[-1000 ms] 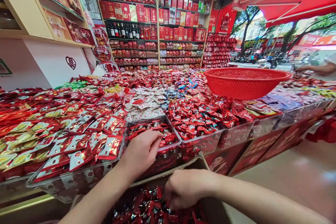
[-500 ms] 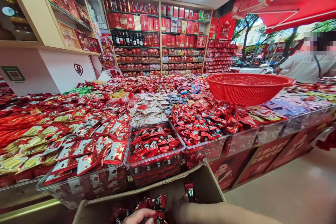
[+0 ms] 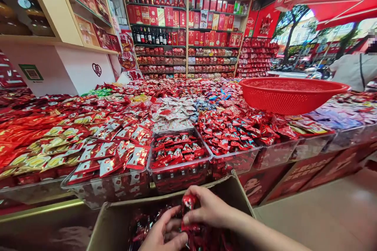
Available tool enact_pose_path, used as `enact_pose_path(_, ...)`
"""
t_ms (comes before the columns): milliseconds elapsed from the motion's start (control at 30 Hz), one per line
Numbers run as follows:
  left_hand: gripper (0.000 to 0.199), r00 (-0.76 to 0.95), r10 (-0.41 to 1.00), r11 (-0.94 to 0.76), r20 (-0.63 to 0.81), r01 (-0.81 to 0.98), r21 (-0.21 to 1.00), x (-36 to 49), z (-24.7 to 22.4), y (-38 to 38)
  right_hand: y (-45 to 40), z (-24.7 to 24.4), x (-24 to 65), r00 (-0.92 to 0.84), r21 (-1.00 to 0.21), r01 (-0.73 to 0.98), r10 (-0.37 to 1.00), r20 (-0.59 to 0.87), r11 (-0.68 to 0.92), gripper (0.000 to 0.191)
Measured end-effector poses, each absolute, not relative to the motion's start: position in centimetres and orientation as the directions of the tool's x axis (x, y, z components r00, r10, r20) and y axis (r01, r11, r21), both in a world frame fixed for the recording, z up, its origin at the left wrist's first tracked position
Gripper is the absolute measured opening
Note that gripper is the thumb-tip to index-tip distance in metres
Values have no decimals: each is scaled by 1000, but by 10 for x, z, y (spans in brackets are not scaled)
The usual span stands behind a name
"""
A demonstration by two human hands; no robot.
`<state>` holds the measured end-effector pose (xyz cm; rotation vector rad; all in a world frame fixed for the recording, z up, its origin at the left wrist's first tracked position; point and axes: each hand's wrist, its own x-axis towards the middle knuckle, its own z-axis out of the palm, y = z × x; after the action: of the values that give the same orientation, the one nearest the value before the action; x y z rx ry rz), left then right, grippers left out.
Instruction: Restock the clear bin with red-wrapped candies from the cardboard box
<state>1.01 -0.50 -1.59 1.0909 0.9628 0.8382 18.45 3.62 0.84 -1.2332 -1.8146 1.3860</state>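
Observation:
An open cardboard box (image 3: 138,203) at the bottom of the view holds dark red wrapped candies (image 3: 141,225). Over its opening, my right hand (image 3: 210,206) grips a few shiny red wrapped candies (image 3: 189,202) between thumb and fingers. My left hand (image 3: 165,229) is beside it, its fingers curled against the same bunch from the left; part of what it holds is hidden. Just beyond the box stands a clear plastic bin (image 3: 179,172), filled with similar red and black wrapped candies.
Bins of packaged sweets (image 3: 118,153) spread across the counter. A red plastic basket (image 3: 291,96) rests on the sweets at the right. Shelves (image 3: 188,27) with bottles and gift boxes line the back. A person (image 3: 350,68) is at the far right, and tiled floor (image 3: 318,204) shows below.
My right hand has risen from inside the box with wrapped candies in it. My left hand has come further into view beside it. The view has shifted slightly, and the scene sits further right.

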Motion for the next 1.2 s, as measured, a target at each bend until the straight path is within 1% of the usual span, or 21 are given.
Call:
enact_pose_path(33, 56, 342, 918, 254, -200, -122, 959, 17, -5, -7, 35, 20, 185, -436, -980, 198, 894, -104, -18, 34)
enact_pose_path(67, 51, 329, 920, 255, -214, -87, 963, 24, 6, -8, 34, 29, 185, -442, -994, 73, 891, -100, -75, 33)
enact_pose_path(133, 45, 307, 921, 251, -240, 4, 968, 35, 24, -8, 32, 40, 182, -417, -985, -74, 902, -114, -159, 35)
enact_pose_path(200, 38, 278, 930, 232, -239, 58, 971, 40, 35, -6, 31, 42, 180, -333, -974, -138, 934, -125, -179, 37)
enact_pose_path(300, 31, 255, 940, 220, -229, 62, 974, 40, 40, -5, 29, 38, 178, -233, -951, -241, 963, -136, -193, 36)
enact_pose_path(367, 29, 255, 940, 220, -225, 46, 974, 37, 39, -4, 28, 36, 178, -223, -930, -307, 965, -137, -203, 33)
enact_pose_path(433, 29, 240, 947, 214, -215, 27, 976, 33, 37, -5, 26, 37, 180, -246, -939, -291, 963, -111, -182, 29)
enact_pose_path(467, 30, 226, 948, 227, -222, 5, 974, 32, 36, -6, 24, 38, 181, -240, -961, -247, 969, -62, -123, 26)
enact_pose_path(533, 39, 207, 932, 324, -298, -101, 941, 32, 36, -7, 21, 40, 184, -207, -983, -102, 964, 169, 150, 17)
enact_pose_path(567, 45, 220, 909, 396, -355, -182, 900, 32, 36, -8, 19, 41, 186, -207, -943, -18, 921, 329, 333, 11)
enact_pose_path(633, 52, 273, 855, 514, -440, -348, 784, 33, 38, -10, 14, 41, 187, -262, -763, 97, 756, 600, 639, 16)
enact_pose_path(667, 51, 284, 846, 532, -451, -412, 740, 33, 39, -11, 12, 41, 187, -316, -674, 112, 669, 673, 730, 19)
enact_pose_path(700, 48, 272, 854, 520, -443, -453, 724, 33, 41, -11, 10, 41, 187, -377, -617, 107, 606, 700, 779, 20)
enact_pose_path(733, 44, 241, 873, 487, -425, -470, 736, 33, 42, -11, 8, 40, 187, -423, -605, 94, 582, 695, 791, 20)
enact_pose_path(767, 43, 198, 896, 444, -398, -463, 767, 32, 44, -10, 7, 40, 186, -441, -635, 86, 600, 667, 768, 20)
enact_pose_path(800, 45, 155, 918, 395, -365, -438, 808, 31, 46, -10, 6, 41, 185, -428, -703, 89, 664, 613, 706, 20)
enact_pose_path(867, 55, 92, 953, 302, -290, -374, 877, 29, 51, -8, 5, 42, 183, -349, -884, 86, 845, 406, 460, 18)
enact_pose_path(933, 63, 59, 970, 241, -235, -350, 905, 28, 57, -6, 7, 45, 179, -287, -987, 13, 946, 150, 160, 17)
enact_pose_path(967, 65, 52, 974, 225, -221, -346, 911, 27, 59, -5, 9, 47, 177, -293, -998, -36, 954, 54, 46, 20)
enact_pose_path(1033, 65, 57, 975, 221, -214, -333, 917, 27, 62, -3, 12, 51, 173, -327, -990, -115, 944, -39, -81, 25)
enact_pose_path(1200, 59, -26, 977, 195, -212, -296, 935, 25, 61, -4, 20, 57, 170, -357, -977, -150, 930, -88, -150, 31)
